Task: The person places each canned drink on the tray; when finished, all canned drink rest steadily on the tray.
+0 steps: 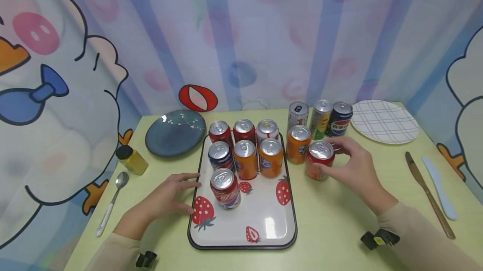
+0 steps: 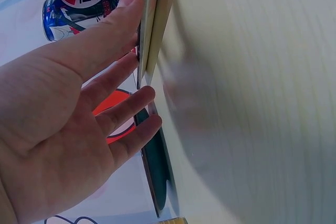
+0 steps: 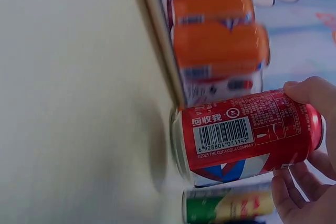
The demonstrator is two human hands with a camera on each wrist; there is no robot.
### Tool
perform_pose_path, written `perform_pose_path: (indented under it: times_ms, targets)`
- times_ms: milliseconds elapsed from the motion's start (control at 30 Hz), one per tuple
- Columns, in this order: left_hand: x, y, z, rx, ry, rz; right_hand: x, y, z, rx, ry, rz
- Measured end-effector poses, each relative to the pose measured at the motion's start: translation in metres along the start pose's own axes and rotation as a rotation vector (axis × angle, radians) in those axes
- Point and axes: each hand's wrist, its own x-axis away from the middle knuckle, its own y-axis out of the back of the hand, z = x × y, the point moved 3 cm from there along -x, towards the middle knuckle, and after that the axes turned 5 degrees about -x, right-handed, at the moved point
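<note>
My right hand point(image 1: 352, 166) grips a red Coca-Cola can point(image 1: 315, 168) just right of the tray, thumb on one side and fingers on the other. Its barcode faces the right wrist camera; whether its base touches the table I cannot tell. At the left side of the strawberry-print tray point(image 1: 222, 235) my left hand point(image 1: 167, 197) is spread, fingertips at the rim. A red Coca-Cola can point(image 1: 226, 193) stands near the tray's middle. Behind it are a blue Pepsi can point(image 1: 220, 158), two orange soda cans point(image 1: 247, 164), two red cans point(image 1: 244, 130) and a pale can point(image 1: 267, 130).
Right of the tray stand an orange can point(image 1: 298, 147), a white can point(image 1: 298, 114), a yellow-green can point(image 1: 320, 120) and a Pepsi can point(image 1: 339, 120). Around them lie a checked plate point(image 1: 385, 122), dark plate point(image 1: 175, 135), yellow jar point(image 1: 133, 162), spoon point(image 1: 112, 204) and two knives point(image 1: 430, 195).
</note>
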Motion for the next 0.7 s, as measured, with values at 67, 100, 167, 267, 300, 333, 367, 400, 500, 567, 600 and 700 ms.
perform_pose_path:
  times_ms: [67,100,167,267,300,333,367,400,500,567,600,700]
  targets:
    - [0.000,0.000,0.000,0.003,-0.001,-0.002,0.006,-0.004,0.014,-0.021,0.017,0.021]
    - [0.001,0.001,0.000,0.004,-0.006,-0.004,0.009,-0.006,0.021,-0.038,0.024,0.033]
    - [0.000,0.001,0.000,0.005,-0.009,-0.007,0.014,-0.011,0.034,-0.076,0.041,0.058]
    - [0.000,0.001,0.000,0.003,-0.014,-0.007,0.019,-0.021,0.052,-0.138,0.065,0.105]
    - [0.000,0.001,0.000,0.004,-0.010,-0.005,0.020,-0.025,0.056,-0.157,0.069,0.121]
    - [-0.001,0.001,0.000,0.004,-0.007,-0.002,0.021,-0.030,0.061,-0.170,0.072,0.139]
    - [-0.001,0.000,0.000,0.007,0.000,0.001,0.022,-0.035,0.064,-0.180,0.071,0.158]
    - [-0.001,0.000,0.001,0.005,0.001,0.004,0.023,-0.040,0.068,-0.189,0.071,0.174]
    - [-0.002,0.000,0.001,0.011,0.015,0.013,0.024,-0.056,0.076,-0.202,0.069,0.212]
    - [-0.001,0.000,0.001,0.015,0.018,0.015,0.024,-0.067,0.080,-0.209,0.071,0.230]
    - [-0.001,0.000,0.001,0.011,0.013,0.014,0.023,-0.072,0.082,-0.214,0.074,0.238]
    - [0.000,-0.001,0.001,0.013,0.007,0.009,0.022,-0.088,0.086,-0.231,0.079,0.259]
